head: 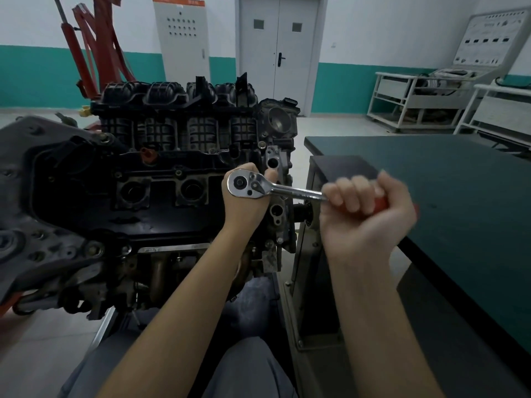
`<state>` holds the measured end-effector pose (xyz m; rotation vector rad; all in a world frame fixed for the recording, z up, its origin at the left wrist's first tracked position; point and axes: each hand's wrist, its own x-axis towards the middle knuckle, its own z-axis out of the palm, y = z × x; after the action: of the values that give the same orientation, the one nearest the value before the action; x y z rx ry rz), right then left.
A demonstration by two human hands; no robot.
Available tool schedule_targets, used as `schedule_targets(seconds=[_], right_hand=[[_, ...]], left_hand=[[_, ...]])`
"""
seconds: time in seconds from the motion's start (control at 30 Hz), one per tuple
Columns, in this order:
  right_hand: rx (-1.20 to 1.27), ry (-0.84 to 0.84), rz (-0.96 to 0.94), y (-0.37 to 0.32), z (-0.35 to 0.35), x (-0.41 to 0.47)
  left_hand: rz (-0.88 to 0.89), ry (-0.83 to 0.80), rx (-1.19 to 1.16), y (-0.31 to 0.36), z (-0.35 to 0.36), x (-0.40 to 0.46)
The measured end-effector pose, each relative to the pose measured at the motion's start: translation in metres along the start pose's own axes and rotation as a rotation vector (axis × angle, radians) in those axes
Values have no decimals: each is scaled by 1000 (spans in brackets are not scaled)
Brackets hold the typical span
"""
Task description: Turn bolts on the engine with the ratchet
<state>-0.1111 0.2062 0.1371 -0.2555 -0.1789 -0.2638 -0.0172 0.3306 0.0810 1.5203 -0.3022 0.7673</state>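
Note:
A dark car engine (161,179) on a stand fills the left and centre of the view. A chrome ratchet wrench (258,188) with a red handle lies across its right end. My right hand (370,214) grips the red handle, fingers curled round it and blurred. Under the round ratchet head sits my left hand (244,208), wrapped round whatever hangs below the head; that part is hidden. The head stands over the black valve cover near two open plug wells (161,191).
A dark green workbench (459,182) stands close on the right, with a metal stand upright (313,254) between it and the engine. A red engine hoist (92,47) is behind the engine. White trolleys (416,101), a grey cabinet and double doors line the far wall.

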Motion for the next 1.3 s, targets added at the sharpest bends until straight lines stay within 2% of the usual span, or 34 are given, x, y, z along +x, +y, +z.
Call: schedule_targets(seconds=[0.1, 0.2, 0.33, 0.47, 0.53, 0.67, 0.77, 0.93, 1.03, 1.1, 1.17, 1.3], right_hand=[[39, -1, -35, 6, -11, -13], [-25, -51, -15, 1, 0, -3], [-213, -109, 130, -12, 39, 38], [-317, -139, 280, -11, 62, 63], [-268, -123, 253, -9, 55, 58], [-37, -46, 53, -1, 14, 18], [83, 5, -20, 8, -11, -11], [18, -51, -11, 3, -3, -1], [-129, -95, 95, -10, 27, 34], [-218, -114, 195, -12, 47, 53], [-251, -119, 252, -10, 56, 61], [-169, -94, 138, -6, 37, 40]], left_hand=[[-5, 2, -13, 3, 1, -1], [-13, -10, -32, 3, 1, 2], [7, -53, -36, 3, -1, 3], [-65, -70, -63, 10, -1, 0], [-52, -74, -64, 9, -2, 0], [-32, -7, -40, 3, -1, 2], [-9, 29, -39, 3, 1, 0], [-49, 30, -22, 5, 4, 2], [-46, -26, 4, 1, 1, 3], [-122, -41, -4, 4, 0, 2], [-92, -40, -33, 5, 0, 1], [-43, 2, -35, 4, 0, 2]])
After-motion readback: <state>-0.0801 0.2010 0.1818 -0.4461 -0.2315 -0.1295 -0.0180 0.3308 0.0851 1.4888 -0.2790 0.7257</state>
